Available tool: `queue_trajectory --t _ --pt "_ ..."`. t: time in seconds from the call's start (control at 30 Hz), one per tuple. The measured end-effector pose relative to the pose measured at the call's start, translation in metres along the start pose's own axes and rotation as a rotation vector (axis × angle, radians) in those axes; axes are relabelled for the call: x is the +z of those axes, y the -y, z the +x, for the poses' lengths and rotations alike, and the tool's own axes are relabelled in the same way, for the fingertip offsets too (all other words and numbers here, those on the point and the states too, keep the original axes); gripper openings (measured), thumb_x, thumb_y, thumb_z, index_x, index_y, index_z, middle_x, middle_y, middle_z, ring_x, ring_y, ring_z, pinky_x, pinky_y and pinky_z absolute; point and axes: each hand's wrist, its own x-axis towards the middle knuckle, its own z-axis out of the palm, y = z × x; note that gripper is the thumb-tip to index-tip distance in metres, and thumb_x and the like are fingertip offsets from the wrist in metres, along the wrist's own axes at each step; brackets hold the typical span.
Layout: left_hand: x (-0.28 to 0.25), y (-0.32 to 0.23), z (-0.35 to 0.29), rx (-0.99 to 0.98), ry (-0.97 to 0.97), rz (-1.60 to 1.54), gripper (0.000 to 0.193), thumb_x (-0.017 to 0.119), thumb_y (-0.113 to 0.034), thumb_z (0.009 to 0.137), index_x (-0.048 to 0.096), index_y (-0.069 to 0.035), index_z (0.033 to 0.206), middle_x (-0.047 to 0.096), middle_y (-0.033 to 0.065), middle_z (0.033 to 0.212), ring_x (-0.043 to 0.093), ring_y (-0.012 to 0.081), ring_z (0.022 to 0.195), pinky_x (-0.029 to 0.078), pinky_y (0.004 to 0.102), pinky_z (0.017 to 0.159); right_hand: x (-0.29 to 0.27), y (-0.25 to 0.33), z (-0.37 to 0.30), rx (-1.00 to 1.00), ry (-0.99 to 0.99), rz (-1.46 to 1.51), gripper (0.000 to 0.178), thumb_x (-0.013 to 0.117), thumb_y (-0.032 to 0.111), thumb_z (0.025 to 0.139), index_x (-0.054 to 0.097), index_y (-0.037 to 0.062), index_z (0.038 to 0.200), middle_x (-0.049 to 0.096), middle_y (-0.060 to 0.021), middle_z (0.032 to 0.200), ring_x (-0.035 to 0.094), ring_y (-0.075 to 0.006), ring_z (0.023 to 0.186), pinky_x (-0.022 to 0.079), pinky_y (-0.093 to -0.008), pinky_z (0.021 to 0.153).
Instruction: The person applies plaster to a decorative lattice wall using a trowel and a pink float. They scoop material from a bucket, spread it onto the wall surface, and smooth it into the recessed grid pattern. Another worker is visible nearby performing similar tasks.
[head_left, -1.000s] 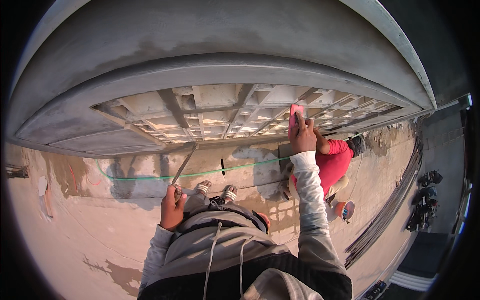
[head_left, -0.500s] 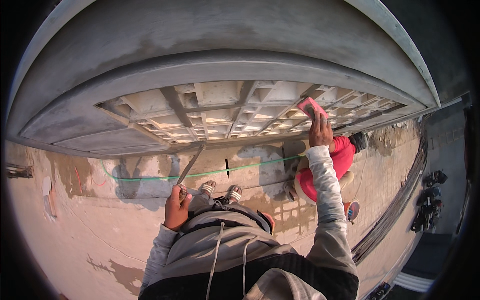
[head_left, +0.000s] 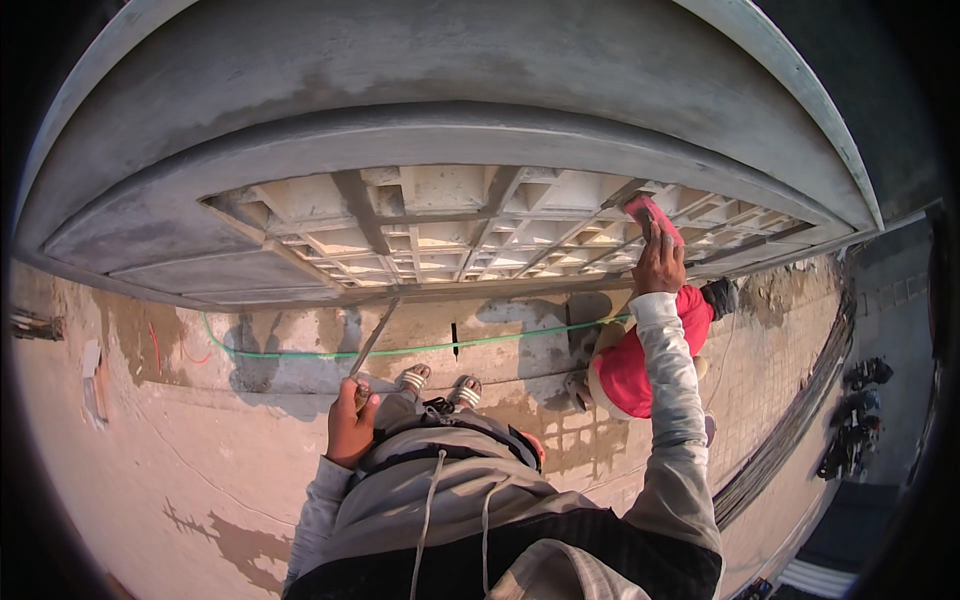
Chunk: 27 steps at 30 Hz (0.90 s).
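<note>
The right arm is stretched forward and to the right, nearly straight, and a pink block (head_left: 652, 215) is gripped under the bent fingers of the right hand (head_left: 660, 265) at the right part of the pale lattice (head_left: 358, 205), though its underside is hidden and whether it is pressed against the bars cannot be told. The left hand (head_left: 350, 428) is held low and near, left of the waist, its fingers curled round the handle of a thin-bladed tool (head_left: 376, 337) pointed away; a crouching co-worker in red (head_left: 626, 372) is partly covered by the right sleeve (head_left: 675, 370)
</note>
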Motion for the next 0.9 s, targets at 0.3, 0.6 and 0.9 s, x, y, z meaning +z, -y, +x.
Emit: queue_trajectory --t 0.3,0.6,0.9 --pt "0.002 0.017 -0.001 0.002 -0.013 -0.068 0.018 0.063 -0.008 0.094 0.048 -0.004 0.104 0.056 0.0119 0.080 0.056 0.0225 0.070 0.046 0.0341 0.067 -0.047 0.072 -0.043 1.430 0.396 1.950 0.027 0.052 0.018 0.101 0.055 0.0098 0.127 0.062 -0.0019 0.090 0.051 -0.0072 0.054 0.035 -0.0179 0.040" --pt "-0.008 0.011 0.003 0.029 -0.005 -0.065 0.017 0.063 -0.005 0.094 0.049 -0.004 0.105 0.057 0.0062 0.082 0.054 0.0141 0.074 0.046 0.0292 0.069 -0.013 0.078 -0.004 1.622 0.393 2.981 0.016 0.038 0.011 0.099 0.052 0.0054 0.105 0.045 -0.0020 0.076 0.038 -0.0062 0.051 0.027 -0.0177 0.037" --pt "-0.011 0.018 0.005 0.005 0.001 -0.083 0.017 0.062 -0.005 0.094 0.049 -0.004 0.104 0.057 0.0055 0.082 0.054 0.0128 0.074 0.046 0.0285 0.069 0.005 0.045 0.017 1.697 0.465 3.095 0.026 0.036 0.006 0.098 0.050 -0.0042 0.117 0.047 -0.0103 0.081 0.040 -0.0075 0.051 0.030 -0.0181 0.035"
